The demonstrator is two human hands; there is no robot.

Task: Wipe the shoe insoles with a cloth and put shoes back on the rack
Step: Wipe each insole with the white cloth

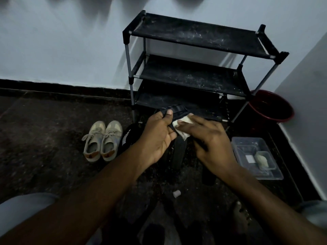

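Before the three-shelf rack (194,34), two hands on one black shoe (178,110).
I see the left hand (159,133) gripping its strap, the right hand (210,138) pinching one white cloth (182,127) against it; two beige sneakers (102,140) stand left.

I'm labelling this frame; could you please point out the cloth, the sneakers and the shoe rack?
cloth (183,134), head view, lower corner
sneakers (110,137), head view, one shoe's laces
shoe rack (194,34), head view, top shelf

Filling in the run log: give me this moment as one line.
left hand: grips black shoe | right hand: holds cloth against it | beige sneakers: on floor, off rack
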